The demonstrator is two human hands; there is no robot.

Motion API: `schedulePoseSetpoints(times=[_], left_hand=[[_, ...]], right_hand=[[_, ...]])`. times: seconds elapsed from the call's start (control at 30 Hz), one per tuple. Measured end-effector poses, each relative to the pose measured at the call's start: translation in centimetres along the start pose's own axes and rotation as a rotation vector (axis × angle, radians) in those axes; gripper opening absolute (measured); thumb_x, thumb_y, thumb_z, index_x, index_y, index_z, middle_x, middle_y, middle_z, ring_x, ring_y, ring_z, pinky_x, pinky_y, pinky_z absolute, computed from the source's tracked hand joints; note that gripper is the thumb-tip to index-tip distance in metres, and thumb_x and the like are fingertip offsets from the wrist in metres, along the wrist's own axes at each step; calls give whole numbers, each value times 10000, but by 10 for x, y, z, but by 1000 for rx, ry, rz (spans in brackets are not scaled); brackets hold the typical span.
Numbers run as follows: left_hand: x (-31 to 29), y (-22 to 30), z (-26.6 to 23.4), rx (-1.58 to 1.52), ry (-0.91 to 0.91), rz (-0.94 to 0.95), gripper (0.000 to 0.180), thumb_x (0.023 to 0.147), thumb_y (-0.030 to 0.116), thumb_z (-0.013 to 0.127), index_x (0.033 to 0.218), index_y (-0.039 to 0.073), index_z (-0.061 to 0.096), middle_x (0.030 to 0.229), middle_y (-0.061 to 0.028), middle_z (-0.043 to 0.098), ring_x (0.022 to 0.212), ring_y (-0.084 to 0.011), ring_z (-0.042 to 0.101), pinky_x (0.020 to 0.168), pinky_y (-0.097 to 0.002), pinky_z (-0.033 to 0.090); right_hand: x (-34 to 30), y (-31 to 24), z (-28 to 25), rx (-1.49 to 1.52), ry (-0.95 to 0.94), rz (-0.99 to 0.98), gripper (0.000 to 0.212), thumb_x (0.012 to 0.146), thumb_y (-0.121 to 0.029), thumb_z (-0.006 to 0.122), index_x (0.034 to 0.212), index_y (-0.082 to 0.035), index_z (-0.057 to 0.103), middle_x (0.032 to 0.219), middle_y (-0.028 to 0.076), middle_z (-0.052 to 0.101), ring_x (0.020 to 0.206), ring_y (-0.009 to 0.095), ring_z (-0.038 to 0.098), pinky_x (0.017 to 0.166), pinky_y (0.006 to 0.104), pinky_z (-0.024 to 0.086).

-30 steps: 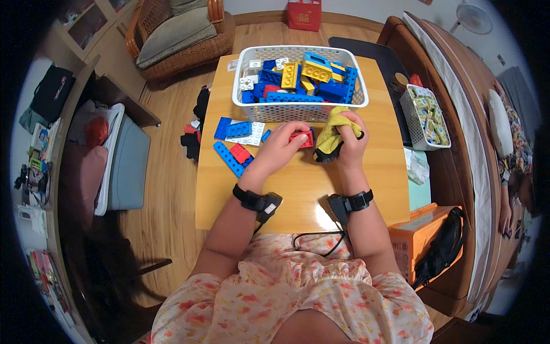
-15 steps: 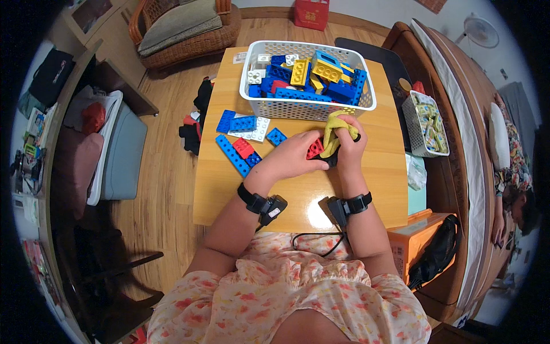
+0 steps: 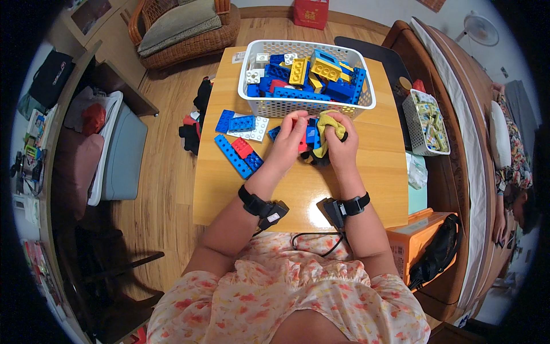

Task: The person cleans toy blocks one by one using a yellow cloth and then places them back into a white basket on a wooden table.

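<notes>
My left hand (image 3: 287,140) is closed on the red side of a toy brick piece, its fingers raised along the edge. The piece's blue part (image 3: 312,135) faces me between my hands. My right hand (image 3: 342,142) grips a crumpled yellow cloth (image 3: 324,133) against the right side of that blue part. Something dark (image 3: 316,159) shows below the cloth, too covered to make out. Left of my hands lie a white studded plate (image 3: 252,129) with blue bricks on it, and a long blue brick (image 3: 232,156) beside a red brick (image 3: 242,147).
A white perforated basket (image 3: 309,108) full of blue, yellow, white and red bricks stands at the table's far side. Right of the table are another white basket (image 3: 421,129) with small packets and an orange box (image 3: 421,238). A blue-grey bin (image 3: 123,160) stands on the left.
The brick piece has been turned, so its blue part now shows between my hands. My left hand has swung up and its fingers point away from me. The cloth stays in my right hand.
</notes>
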State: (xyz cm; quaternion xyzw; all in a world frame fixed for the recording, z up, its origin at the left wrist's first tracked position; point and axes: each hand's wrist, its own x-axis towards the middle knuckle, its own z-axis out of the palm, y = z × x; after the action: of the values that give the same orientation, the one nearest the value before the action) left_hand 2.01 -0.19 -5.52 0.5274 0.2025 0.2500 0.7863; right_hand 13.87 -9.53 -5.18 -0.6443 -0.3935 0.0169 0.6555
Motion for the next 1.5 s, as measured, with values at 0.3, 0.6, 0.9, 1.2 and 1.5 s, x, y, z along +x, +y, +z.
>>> schedulePoseSetpoints(times=[0.3,0.6,0.9,1.2,1.5], left_hand=[[-2,6,-2,-152,-33,-27,395,1058,444,406,1361,195,454,1182,29,551,949,-70,546,745,-288,492],[6,4,-9,-222,56,116,337,1066,374,416,1302,139,470,1130,-5,561,962,-98,573,767,-306,540],[7,-15,0,-61,-22,97,303,1070,329,430,1275,111,477,1116,-9,541,991,-88,524,896,-279,447],[3,1,-7,-133,73,226,344,1007,261,584,1277,69,492,1088,-35,535,988,-96,506,880,-252,434],[-1,2,-4,-97,-7,228,270,1033,214,533,1252,57,509,1078,-1,543,959,-73,518,882,-232,422]], right_hand=[[2,-7,1,-151,-1,-163,224,762,8,674,982,-33,665,923,122,620,875,286,626,788,340,495],[-1,-12,1,-157,-163,-192,249,745,-16,719,987,-50,673,901,128,618,871,301,629,769,354,505],[-3,-13,1,-157,-95,-180,283,716,-5,739,989,-59,685,926,126,618,871,301,623,762,352,504],[-9,-32,3,-174,-390,-305,360,656,-55,788,1000,-124,710,1023,123,648,908,320,651,764,382,544],[-2,-23,-3,-215,-68,-179,276,710,-35,757,973,-82,688,905,120,609,859,324,631,764,369,514]])
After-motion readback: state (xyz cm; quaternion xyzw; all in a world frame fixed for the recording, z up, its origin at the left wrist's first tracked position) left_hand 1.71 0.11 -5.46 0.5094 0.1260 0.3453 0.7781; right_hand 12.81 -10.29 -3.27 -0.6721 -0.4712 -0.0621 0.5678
